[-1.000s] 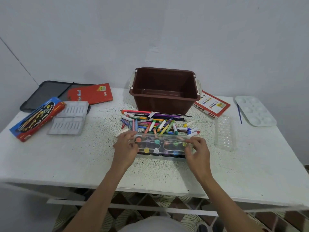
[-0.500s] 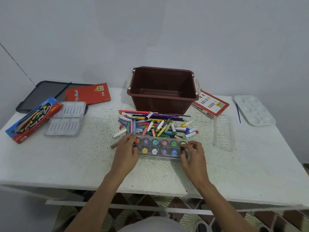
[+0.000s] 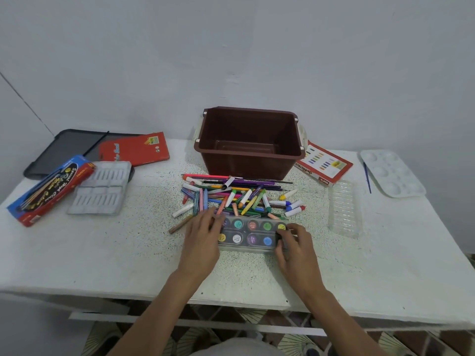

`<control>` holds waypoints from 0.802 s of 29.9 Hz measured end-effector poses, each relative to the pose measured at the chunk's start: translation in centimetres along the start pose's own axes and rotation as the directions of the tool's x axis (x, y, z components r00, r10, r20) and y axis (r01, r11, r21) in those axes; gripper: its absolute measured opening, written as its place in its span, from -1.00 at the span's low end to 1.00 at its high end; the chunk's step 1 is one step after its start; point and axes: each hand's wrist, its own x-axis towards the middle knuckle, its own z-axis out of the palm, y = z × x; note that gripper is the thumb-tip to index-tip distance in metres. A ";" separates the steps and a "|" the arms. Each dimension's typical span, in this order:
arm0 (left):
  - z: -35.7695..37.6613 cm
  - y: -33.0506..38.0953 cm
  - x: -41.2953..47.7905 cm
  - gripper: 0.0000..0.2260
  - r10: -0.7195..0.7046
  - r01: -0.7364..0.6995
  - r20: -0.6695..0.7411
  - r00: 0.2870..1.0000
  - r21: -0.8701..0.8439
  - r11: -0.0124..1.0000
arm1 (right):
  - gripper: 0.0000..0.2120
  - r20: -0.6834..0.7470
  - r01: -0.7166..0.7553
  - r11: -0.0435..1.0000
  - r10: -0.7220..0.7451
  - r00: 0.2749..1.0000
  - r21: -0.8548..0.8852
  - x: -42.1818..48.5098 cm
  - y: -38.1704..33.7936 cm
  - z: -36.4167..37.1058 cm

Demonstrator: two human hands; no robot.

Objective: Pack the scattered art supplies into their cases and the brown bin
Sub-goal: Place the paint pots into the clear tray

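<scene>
Nearest of all, in front of the brown bin (image 3: 248, 160) and towards the table's (image 3: 123, 255) front edge, the paint-pot case (image 3: 252, 233) lies flat, a clear lid over two rows of coloured pots. The left hand (image 3: 203, 237) rests on its left end, fingers fairly straight and pressing down. The right hand (image 3: 295, 244) grips the right end, fingers curled over the corner.

This looks like the lid being pressed shut. It wants even pressure at both ends with the case flat on the table, so the pots do not shift. The pile of crayons and markers (image 3: 236, 196), between the case and the bin, touches the case's far edge, so a stray tip could get caught under the lid. Nudging the case back first would help.

Right of the bin lie a clear ribbed tray (image 3: 344, 206), an oil-pastel box (image 3: 325, 163) and a white palette (image 3: 390, 173). Well to the bin's left are grey tray inserts (image 3: 102, 188) and a blue-and-red pencil box (image 3: 48, 188). The bin looks empty, so packing has barely begun.
</scene>
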 end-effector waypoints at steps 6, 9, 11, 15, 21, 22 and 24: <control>0.8 1.4 1.8 -0.58 0.310 -0.307 0.064 0.949 -0.044 0.951 | -0.73 0.008 0.000 1.000 0.000 1.000 0.009 0.1 0.0 -0.2; 0.8 1.0 2.8 -0.45 0.389 -0.387 0.116 0.914 -0.041 0.921 | -0.69 0.025 -0.007 0.999 0.006 1.000 0.035 0.2 -0.1 -0.5; 0.8 0.6 3.1 -0.36 0.416 -0.415 0.140 0.899 -0.033 0.909 | -0.74 0.019 -0.019 0.999 0.018 1.000 0.045 0.3 -0.1 -0.7; 1.2 0.2 3.1 -0.32 0.418 -0.416 0.133 0.899 -0.043 0.908 | -0.68 -0.002 -0.177 0.973 0.179 0.984 0.145 0.3 -0.4 -1.1; 1.0 0.2 3.6 -0.29 0.375 -0.358 0.178 0.910 -0.123 0.926 | -0.39 0.256 -0.571 0.688 0.514 0.819 0.447 1.3 -1.1 -2.6; 1.0 0.2 3.7 -0.28 0.367 -0.344 0.195 0.910 -0.140 0.928 | -0.38 0.284 -0.607 0.642 0.542 0.791 0.468 1.4 -1.0 -2.6; 1.0 0.3 3.9 -0.26 0.344 -0.316 0.228 0.911 -0.152 0.937 | -0.38 0.321 -0.656 0.570 0.581 0.748 0.495 1.4 -0.6 -2.4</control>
